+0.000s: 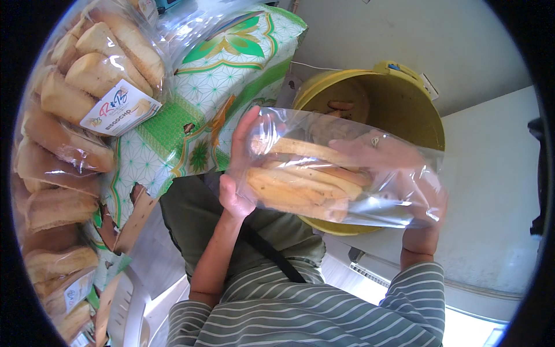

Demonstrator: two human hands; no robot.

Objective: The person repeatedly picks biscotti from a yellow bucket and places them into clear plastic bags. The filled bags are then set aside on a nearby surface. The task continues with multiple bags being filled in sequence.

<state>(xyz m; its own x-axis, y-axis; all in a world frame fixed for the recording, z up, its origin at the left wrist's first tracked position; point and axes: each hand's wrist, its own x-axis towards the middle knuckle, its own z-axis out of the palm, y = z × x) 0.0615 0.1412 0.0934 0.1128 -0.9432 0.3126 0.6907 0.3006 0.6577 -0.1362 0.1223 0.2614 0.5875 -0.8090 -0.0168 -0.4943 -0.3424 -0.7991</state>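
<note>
A clear plastic bag point(286, 121) holding several long pieces of bread point(299, 191) spans the space between my hands, above a yellow plastic bucket point(416, 108). My left hand point(236, 197) cups the bag's left end, thumb at the near side and fingers along the far side. Seen through the plastic, my right hand point(390, 160) reaches in at the right end, its fingertips beside the upper bread pieces. Whether those fingers grip any bread is hard to tell. Some bread pieces point(340, 105) lie inside the bucket, partly hidden behind the bag.
On the left, packed bags of bread point(112, 56) with a printed label point(121, 108) are piled on a table under a torn green-and-white patterned tablecloth point(151, 152). A white surface point(485, 182) stands at the right. A white plastic chair point(125, 299) is at lower left.
</note>
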